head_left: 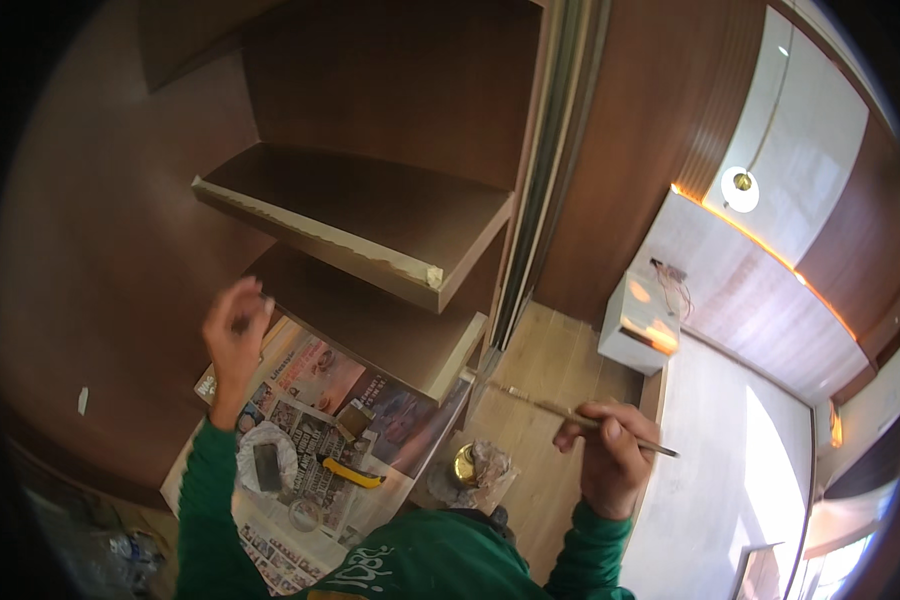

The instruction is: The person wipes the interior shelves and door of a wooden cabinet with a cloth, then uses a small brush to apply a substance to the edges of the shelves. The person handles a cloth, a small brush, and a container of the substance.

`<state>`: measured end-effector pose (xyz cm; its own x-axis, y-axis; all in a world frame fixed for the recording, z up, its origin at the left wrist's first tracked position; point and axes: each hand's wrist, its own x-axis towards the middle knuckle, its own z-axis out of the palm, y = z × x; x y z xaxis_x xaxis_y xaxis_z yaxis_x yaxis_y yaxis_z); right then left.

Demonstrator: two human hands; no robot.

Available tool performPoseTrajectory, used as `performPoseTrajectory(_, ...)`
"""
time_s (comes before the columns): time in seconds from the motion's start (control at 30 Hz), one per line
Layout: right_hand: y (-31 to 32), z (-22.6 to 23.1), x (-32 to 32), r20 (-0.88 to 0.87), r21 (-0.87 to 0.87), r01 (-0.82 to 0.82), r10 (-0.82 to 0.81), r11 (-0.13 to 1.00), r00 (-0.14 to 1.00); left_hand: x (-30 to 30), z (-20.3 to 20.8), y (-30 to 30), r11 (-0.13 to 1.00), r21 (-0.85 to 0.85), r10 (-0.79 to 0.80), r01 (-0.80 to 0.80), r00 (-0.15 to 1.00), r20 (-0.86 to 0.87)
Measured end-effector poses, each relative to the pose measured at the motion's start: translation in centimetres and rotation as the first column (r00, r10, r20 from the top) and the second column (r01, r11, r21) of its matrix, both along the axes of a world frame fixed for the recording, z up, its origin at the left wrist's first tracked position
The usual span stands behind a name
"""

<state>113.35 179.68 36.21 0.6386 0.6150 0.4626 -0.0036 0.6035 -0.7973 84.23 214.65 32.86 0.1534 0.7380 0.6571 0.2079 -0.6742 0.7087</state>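
In my right hand a thin paintbrush is pinched between thumb and fingers. Its bristle end points left toward the lower shelf's corner, and its handle end sticks out to the right. My left hand is raised at the left end of the shelves, fingers loosely bent and apart, with nothing visible in them. Above and to its right is the upper shelf, whose pale front edge has a ragged strip along it and a small lump near the right corner. The lower shelf sits beneath, its right edge pale.
Newspaper covers the surface below, holding a yellow utility knife, a dark block on white plastic, a small brown box and a clear round lid. An open can stands on wrapping on the wood floor.
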Motion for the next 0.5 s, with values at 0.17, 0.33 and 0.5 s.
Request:
performPoseTrajectory(0.17,3.6,-4.2,2.2,-0.216,0.017,-0.08,0.082,0.997,0.973,7.1,11.8,-4.3,0.873,0.347,-0.256,0.343,0.927,-0.272)
performPoseTrajectory(0.33,5.3,-3.1,2.4,-0.075,0.001,-0.024,0.024,1.0,0.997,11.8,16.0,-3.2,0.852,0.163,-0.297,0.497,0.716,-0.632)
performPoseTrajectory(0.5,6.3,-1.5,2.9,-0.04,0.001,-0.01,0.01,1.0,0.999,13.9,18.9,2.6,0.932,-0.103,-0.274,0.346,0.492,-0.826)
